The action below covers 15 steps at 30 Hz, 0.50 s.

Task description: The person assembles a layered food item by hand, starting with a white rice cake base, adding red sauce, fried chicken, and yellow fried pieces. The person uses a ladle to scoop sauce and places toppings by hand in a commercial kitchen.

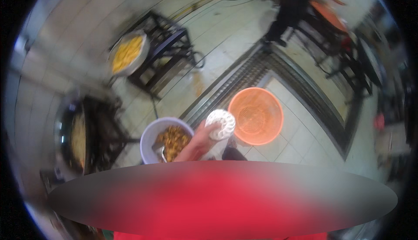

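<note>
My left hand [203,139] reaches in from the lower edge, its fingers closed on a white round thing [221,124] with a ring of petal-like cutouts or ridges; its exact kind I cannot make out. Beneath and left of this forearm is a pale lilac tub [147,132] of brown, chunky food [174,140]. A metal utensil [163,154] leans inside the tub. Just right of the white thing stands an orange plastic basket [273,131] with a perforated bottom and nothing seen inside. My right hand does not show. A blurred band covers the lower part of the picture.
At the upper left, a bowl of yellow pieces [127,56] sits by a black metal stand [163,53]. A large wok [69,135] rests at far left. Metal floor grating [261,59] runs beyond the basket. A dark-clothed person [294,5] stands at the upper right near an orange container [328,16].
</note>
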### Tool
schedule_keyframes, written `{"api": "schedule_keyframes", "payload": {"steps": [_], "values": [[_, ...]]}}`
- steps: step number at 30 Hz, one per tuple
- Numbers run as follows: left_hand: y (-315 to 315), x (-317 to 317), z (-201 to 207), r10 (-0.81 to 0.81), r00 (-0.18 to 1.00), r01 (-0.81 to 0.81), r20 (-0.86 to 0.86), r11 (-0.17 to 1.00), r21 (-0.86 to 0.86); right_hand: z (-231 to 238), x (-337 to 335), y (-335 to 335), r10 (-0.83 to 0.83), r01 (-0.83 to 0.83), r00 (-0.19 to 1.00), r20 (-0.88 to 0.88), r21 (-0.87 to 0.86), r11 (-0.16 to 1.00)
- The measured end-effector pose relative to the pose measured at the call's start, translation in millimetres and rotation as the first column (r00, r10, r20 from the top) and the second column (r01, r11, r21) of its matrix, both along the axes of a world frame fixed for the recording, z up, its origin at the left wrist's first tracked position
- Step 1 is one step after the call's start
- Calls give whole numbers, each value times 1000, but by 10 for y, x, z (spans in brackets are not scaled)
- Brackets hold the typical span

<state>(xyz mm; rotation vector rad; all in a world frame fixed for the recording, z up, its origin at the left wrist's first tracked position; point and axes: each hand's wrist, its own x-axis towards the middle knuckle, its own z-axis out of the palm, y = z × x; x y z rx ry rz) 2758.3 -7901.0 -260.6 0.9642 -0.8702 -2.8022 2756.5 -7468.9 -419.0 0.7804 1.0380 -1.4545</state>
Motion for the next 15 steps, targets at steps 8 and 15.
{"api": "schedule_keyframes", "payload": {"steps": [8, 15], "values": [[-756, 506, 16, 431, 901, -419, 38, 891, -176, -483, -1980, -1205, 111, -72, 973, -200, 189, 979], [-1468, 1044, -307, 756, 644, -735, 118, 654, -179, -327, -3866, -2747, 648, -499, 565, -511, 414, 761]]}}
